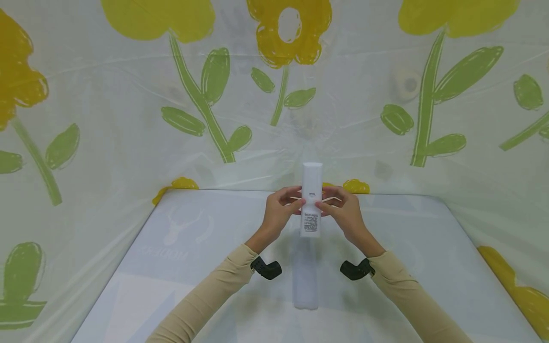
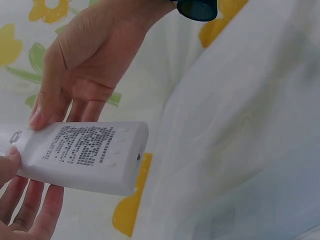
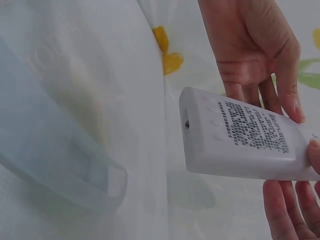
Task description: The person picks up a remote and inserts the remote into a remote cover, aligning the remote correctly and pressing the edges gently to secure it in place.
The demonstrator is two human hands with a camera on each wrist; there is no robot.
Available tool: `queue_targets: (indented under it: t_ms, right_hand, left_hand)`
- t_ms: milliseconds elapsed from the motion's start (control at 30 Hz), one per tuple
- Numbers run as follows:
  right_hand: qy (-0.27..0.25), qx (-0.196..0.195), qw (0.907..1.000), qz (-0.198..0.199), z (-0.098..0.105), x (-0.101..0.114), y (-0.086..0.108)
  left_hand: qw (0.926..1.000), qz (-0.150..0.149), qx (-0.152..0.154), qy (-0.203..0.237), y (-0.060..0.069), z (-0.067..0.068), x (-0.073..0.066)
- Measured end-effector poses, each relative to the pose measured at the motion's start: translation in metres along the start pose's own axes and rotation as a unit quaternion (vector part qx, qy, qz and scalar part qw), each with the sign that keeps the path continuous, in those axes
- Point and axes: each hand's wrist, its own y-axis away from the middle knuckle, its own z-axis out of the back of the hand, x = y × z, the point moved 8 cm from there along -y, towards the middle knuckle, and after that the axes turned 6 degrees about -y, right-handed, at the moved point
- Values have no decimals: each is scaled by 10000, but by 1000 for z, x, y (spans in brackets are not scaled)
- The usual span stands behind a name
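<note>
A white remote control (image 1: 311, 190) is held upright over the table, its back side facing me. Small dark print and a latch mark show on that back. My left hand (image 1: 279, 213) pinches its left edge, thumb on the near face and fingers behind. On the opposite edge my right hand (image 1: 346, 215) grips it the same way. In the left wrist view the remote control (image 2: 85, 155) shows raised dots and a small dark hole in its end. Below it, a long translucent bluish sleeve-like thing (image 1: 305, 278) lies on the table.
The pale table (image 1: 171, 267) has rounded far corners and a faint antler print at left. Behind it hangs a whitish sheet (image 1: 343, 109) with yellow flowers and green leaves. A black band-mounted device (image 1: 268, 269) sits on each wrist.
</note>
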Motion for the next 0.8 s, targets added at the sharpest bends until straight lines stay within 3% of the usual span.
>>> queue_targets:
  t_ms: [300, 533, 800]
  right_hand:
    - [118, 28, 9998, -126, -1, -9, 1]
    - [114, 135, 9998, -44, -3, -15, 1]
    - [191, 146, 9997, 38, -3, -18, 2]
  left_hand:
    - [9998, 200, -29, -54, 1, 0, 11]
    - [9995, 248, -40, 164, -10, -1, 42]
    - [9992, 263, -135, 267, -11, -2, 54]
